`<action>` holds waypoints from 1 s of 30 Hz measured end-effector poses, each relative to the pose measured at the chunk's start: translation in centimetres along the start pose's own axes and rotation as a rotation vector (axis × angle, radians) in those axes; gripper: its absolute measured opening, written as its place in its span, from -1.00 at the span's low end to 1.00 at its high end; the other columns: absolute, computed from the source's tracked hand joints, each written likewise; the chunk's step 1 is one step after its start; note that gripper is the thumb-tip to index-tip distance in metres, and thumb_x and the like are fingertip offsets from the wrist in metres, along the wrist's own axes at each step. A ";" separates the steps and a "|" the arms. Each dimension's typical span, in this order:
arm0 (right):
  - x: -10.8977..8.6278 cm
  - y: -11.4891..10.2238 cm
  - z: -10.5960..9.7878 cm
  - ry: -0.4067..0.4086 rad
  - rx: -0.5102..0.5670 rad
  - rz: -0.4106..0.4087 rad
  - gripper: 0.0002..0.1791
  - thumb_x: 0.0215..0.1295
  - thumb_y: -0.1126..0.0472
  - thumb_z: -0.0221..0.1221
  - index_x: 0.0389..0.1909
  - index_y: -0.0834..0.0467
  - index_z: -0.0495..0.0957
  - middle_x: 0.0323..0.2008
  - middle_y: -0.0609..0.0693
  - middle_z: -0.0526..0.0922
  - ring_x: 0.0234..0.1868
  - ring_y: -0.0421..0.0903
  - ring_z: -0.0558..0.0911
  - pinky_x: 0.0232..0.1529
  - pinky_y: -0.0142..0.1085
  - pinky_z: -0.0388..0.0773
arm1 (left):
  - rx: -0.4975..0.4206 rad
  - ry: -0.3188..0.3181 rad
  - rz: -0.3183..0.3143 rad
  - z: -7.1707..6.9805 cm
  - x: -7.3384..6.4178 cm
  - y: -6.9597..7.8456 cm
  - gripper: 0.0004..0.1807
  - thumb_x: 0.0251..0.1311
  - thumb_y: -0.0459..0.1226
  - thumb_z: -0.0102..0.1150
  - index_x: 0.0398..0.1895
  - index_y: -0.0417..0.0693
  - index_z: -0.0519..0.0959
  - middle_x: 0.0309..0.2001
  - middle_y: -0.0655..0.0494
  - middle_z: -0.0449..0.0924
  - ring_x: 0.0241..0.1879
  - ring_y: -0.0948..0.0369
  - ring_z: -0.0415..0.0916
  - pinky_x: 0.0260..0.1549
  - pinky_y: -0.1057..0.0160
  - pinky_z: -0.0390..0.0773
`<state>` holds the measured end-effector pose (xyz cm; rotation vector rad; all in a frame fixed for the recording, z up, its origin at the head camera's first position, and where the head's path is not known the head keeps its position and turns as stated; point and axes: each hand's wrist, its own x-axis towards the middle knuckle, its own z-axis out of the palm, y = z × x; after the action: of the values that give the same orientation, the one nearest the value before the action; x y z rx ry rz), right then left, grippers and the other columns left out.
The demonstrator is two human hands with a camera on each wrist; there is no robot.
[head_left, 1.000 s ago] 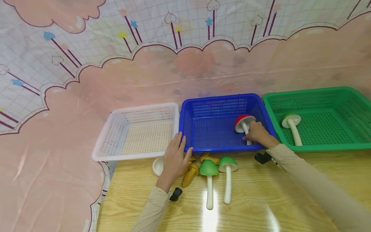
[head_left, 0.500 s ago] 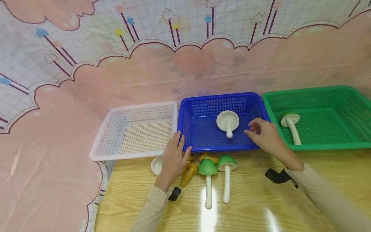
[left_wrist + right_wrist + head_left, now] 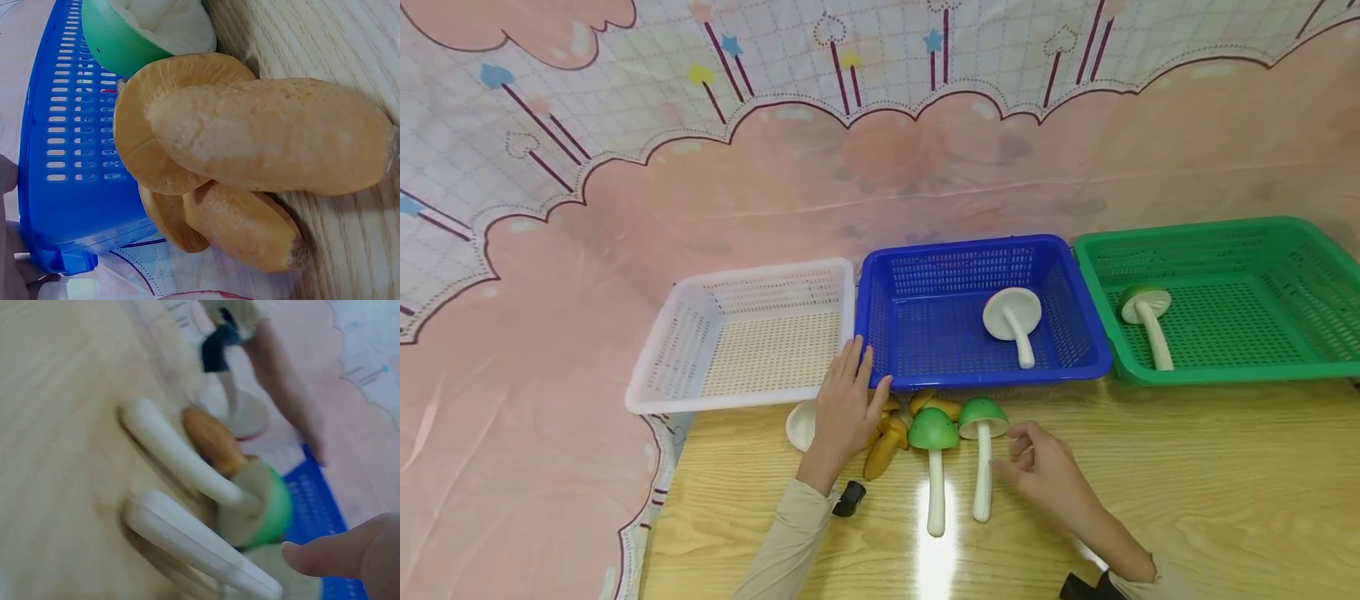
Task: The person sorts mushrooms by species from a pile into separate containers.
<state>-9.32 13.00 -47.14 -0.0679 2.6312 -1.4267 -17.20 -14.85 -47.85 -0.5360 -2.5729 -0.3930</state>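
Observation:
My left hand point(image 3: 842, 412) lies with straight fingers at the near left corner of the blue basket point(image 3: 985, 380), touching its rim. My right hand point(image 3: 1048, 475) holds nothing; thumb and fingers are parted just right of a green-capped toy mushroom point(image 3: 983, 467) with a long white stem. A second green-capped mushroom point(image 3: 935, 475) lies beside it. Several brown mushrooms point(image 3: 269, 134) lie between it and my left hand. Partly hidden behind my left hand is a white mushroom underside point(image 3: 801, 425), red-edged in the right wrist view. A red-capped mushroom point(image 3: 1012, 315) rests underside up in the blue basket.
A white basket point(image 3: 647, 367) stands left of the blue one. To the right, a green basket point(image 3: 1247, 375) contains one green-capped mushroom point(image 3: 1152, 325). All sit along the back of the wooden table point(image 3: 1225, 467), before a pink patterned cloth point(image 3: 737, 217).
My right hand has let go of the red-capped mushroom in the blue basket and moved back and down to the green-capped mushrooms. My left hand has stayed at the basket corner.

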 end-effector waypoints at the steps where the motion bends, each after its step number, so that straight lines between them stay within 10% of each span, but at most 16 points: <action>1: -0.1 0.2 0.5 -0.007 -0.003 0.015 -0.53 0.05 0.20 0.38 -0.07 0.34 0.47 -0.34 0.06 0.55 -0.41 -0.17 0.53 -0.40 -0.34 0.51 | 0.001 0.000 -0.002 0.0 0.0 0.0 -0.39 0.37 -0.03 -0.08 0.22 -0.39 0.39 0.32 -0.27 0.25 0.34 -0.10 0.14 0.27 -0.07 0.20; 15: -0.5 1.5 5.4 0.074 -0.003 0.012 -0.56 -0.06 0.29 0.43 -0.17 0.36 0.49 -0.67 -0.11 0.40 -0.67 -0.25 0.37 -0.63 -0.41 0.37 | -0.005 0.007 -0.010 0.3 -0.1 0.1 -0.41 0.36 -0.05 -0.07 0.23 -0.38 0.38 0.33 -0.25 0.24 0.35 -0.09 0.14 0.29 -0.06 0.17; 30: -2.5 1.0 -0.2 0.043 0.038 0.001 -0.54 -0.04 0.33 0.42 -0.07 0.38 0.56 -0.50 -0.06 0.62 -0.55 -0.26 0.57 -0.54 -0.41 0.54 | -0.009 0.000 -0.016 0.2 -0.1 0.2 -0.41 0.35 -0.06 -0.06 0.23 -0.38 0.38 0.32 -0.26 0.24 0.35 -0.10 0.14 0.28 -0.06 0.17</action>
<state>-6.87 14.03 -47.63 -0.0323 2.6366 -1.4946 -17.15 -14.67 -47.99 -0.5193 -2.5775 -0.4109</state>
